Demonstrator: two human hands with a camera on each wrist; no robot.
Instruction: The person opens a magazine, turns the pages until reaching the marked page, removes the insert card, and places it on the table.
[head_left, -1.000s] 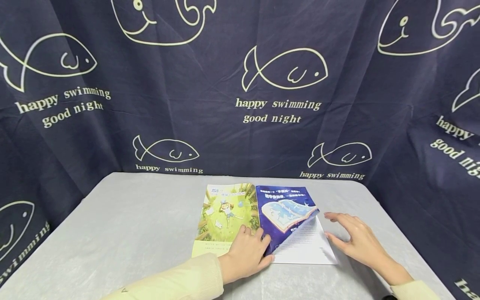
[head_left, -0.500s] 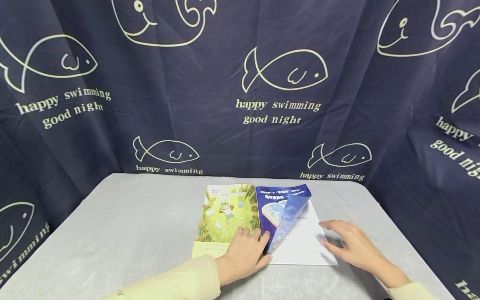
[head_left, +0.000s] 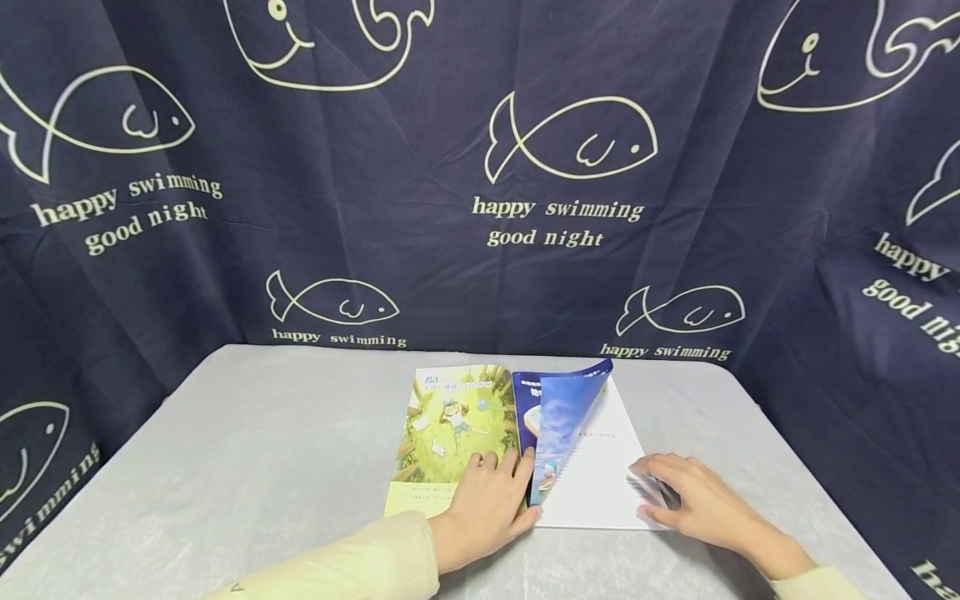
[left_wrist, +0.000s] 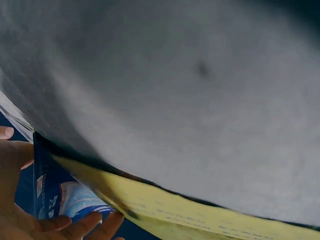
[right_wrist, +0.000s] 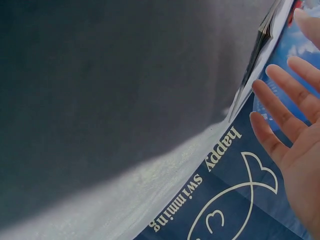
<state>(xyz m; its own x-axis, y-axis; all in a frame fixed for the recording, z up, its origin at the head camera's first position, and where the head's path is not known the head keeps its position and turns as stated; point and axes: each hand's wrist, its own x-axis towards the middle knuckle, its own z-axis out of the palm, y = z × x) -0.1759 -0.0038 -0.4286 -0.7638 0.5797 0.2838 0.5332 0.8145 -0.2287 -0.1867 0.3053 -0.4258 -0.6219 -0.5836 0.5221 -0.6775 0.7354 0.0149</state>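
Note:
An open picture booklet (head_left: 450,425) lies on the table, its left page green and yellow with an illustration. My left hand (head_left: 483,510) rests over its middle fold, fingers reaching toward the back. A loose blue leaf (head_left: 564,425) stands curled up off the right half, its top corner raised. Under it shows a white page (head_left: 600,483) with faint print. At that page's right edge are the fingertips and thumb of my right hand (head_left: 701,507), spread apart. In the right wrist view my right hand (right_wrist: 300,125) has loosely extended fingers in front of the blue leaf (right_wrist: 295,55).
The booklet lies on a grey cloth-covered table (head_left: 285,450). Behind and beside the table hangs a dark blue curtain (head_left: 435,208) with fish drawings and lettering. Pale yellow sleeves (head_left: 375,558) cover the forearms.
The blue leaf has curled further over to the left, uncovering more of the white page. My right hand has moved slightly left and down to the page's edge. The left hand stays nearly still.

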